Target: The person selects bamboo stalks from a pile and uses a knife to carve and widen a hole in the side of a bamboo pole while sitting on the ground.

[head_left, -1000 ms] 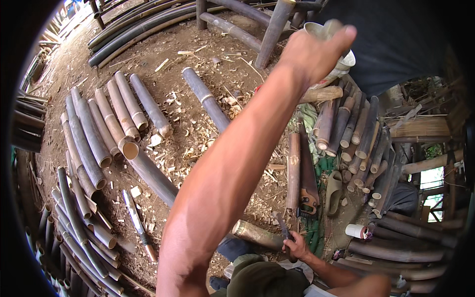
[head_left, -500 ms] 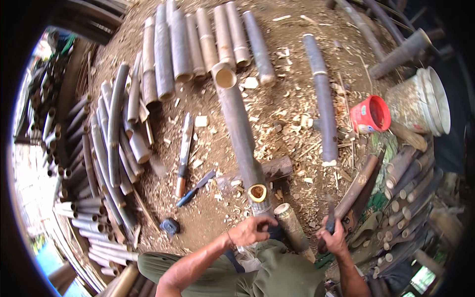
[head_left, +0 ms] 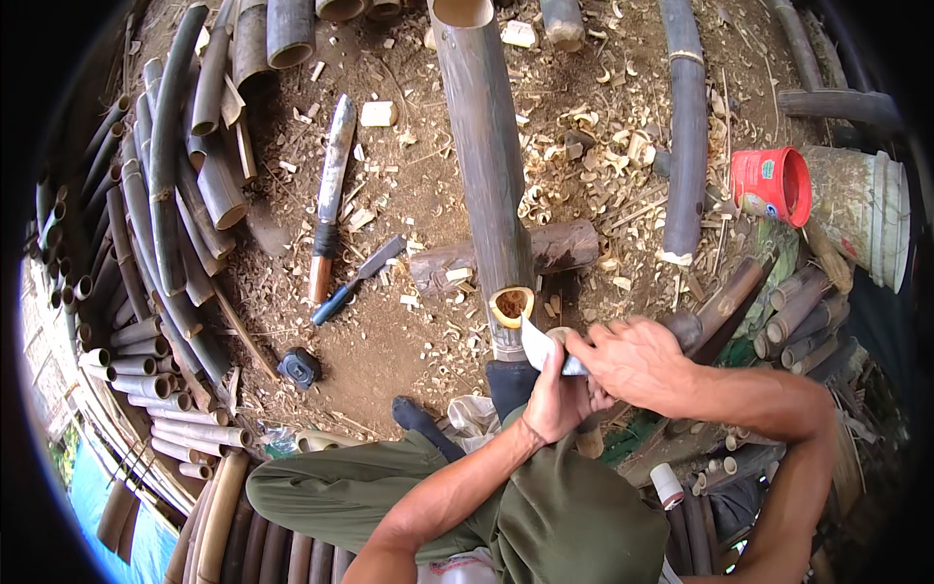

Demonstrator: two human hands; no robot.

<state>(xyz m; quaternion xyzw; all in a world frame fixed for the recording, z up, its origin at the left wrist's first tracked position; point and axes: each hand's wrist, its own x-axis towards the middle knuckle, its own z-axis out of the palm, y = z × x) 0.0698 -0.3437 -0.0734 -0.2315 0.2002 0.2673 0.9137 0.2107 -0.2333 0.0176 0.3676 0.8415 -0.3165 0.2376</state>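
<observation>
A long bamboo tube lies lengthwise before me, with a yellow-rimmed hole cut in its near end. That end sits by my dark-socked foot. My left hand is closed on a white, pointed, thin thing whose kind I cannot make out; its tip is beside the hole's rim. My right hand is bent over the same thing from the right, its fingers curled and partly blurred. The hands hide most of the white thing. No knife shows in my right hand.
Beneath the tube lies a short log. Left of it are a long blade, a blue-handled chisel-like tool and a tape measure. Bamboo pieces stack at left. A red bucket and white pail stand right.
My right hand has moved left to meet my left hand, and the knife it held is out of sight. A white thing is now between the hands. The view has tilted nearer.
</observation>
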